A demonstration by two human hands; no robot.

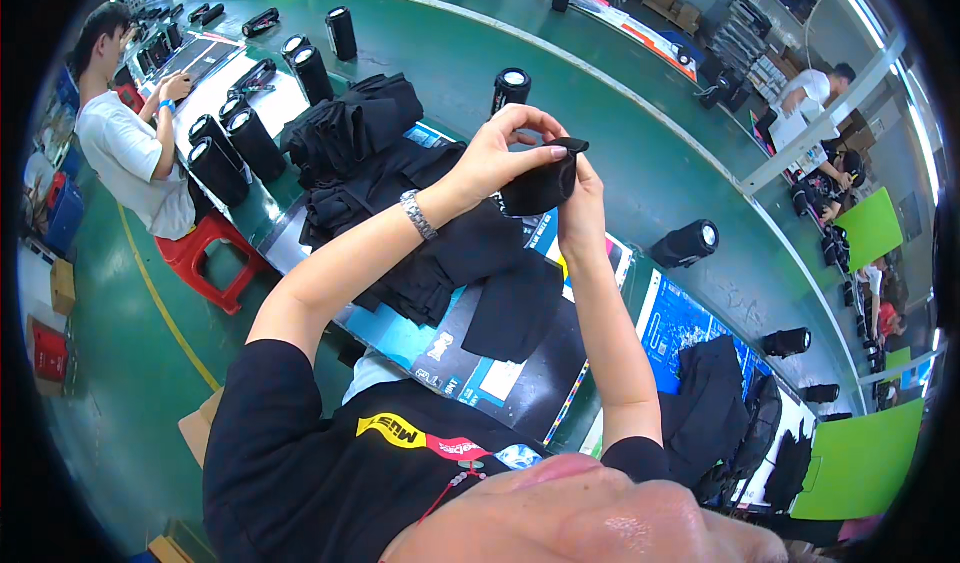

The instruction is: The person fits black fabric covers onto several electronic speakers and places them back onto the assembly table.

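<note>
My left hand (512, 153), with a metal watch at the wrist, pinches the rim of a black fabric sleeve (540, 185) raised above the table. My right hand (582, 203) grips the sleeve's other side; some of its fingers are hidden behind the cloth. Whether anything is inside the sleeve cannot be seen. Below and to the left lies a heap of black cloth pieces (350, 128), and one flat black piece (515, 308) rests nearer to me. Just beyond my hands a black cylindrical speaker (512, 85) stands upright on the green surface.
Several black cylinders (218, 171) stand at the left, by a seated person (135, 153) on a red stool (215, 258). Another cylinder (686, 244) lies tilted at the right. More black cloth (708, 393) is on the right side, near green panels (860, 463).
</note>
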